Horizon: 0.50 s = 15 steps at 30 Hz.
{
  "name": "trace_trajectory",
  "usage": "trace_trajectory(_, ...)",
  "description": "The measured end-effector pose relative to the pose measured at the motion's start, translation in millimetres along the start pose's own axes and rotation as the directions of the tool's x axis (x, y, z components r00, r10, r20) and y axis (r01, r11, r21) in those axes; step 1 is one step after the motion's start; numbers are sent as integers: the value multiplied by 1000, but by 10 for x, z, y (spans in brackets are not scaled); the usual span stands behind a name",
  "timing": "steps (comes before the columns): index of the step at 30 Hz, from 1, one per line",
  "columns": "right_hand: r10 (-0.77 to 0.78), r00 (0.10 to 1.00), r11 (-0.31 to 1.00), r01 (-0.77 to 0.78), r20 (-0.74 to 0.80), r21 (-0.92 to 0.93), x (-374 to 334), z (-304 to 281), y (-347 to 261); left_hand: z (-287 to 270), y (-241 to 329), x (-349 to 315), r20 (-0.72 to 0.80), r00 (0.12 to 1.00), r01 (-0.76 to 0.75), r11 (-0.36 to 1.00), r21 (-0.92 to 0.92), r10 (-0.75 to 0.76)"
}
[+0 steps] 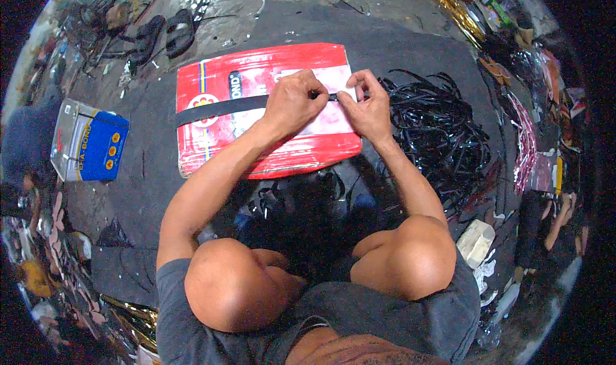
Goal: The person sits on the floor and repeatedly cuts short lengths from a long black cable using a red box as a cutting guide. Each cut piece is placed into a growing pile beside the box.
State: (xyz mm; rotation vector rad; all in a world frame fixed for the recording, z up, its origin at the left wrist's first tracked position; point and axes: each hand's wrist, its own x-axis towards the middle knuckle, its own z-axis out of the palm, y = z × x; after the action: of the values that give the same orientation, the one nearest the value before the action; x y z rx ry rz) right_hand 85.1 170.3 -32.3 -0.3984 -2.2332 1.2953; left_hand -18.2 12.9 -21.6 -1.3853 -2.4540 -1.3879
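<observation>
Here, a crouching person's left hand [292, 103] is pinching a black strip [240, 106], its grip closed on it near the upper centre of the frame, where the strip is running across a red panel [301, 154]. The right hand [370, 106] is curling at the strip's end; whether that grip is holding it, one cannot tell. A tangle of black strips [439, 124] is lying right of centre, a blue container [102, 137] standing at left.
</observation>
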Motion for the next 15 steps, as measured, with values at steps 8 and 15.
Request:
trace_trajectory(8, 149, 989, 960, -146, 6, 237, -7, -111, 315, 108, 26, 88, 31, 989, -145, 988, -59, 147)
trace_trajectory(15, 17, 997, 1000, -18, 79, 20, -27, -126, 288, 274, 30, 128, -79, 984, -169, 974, -151, 158)
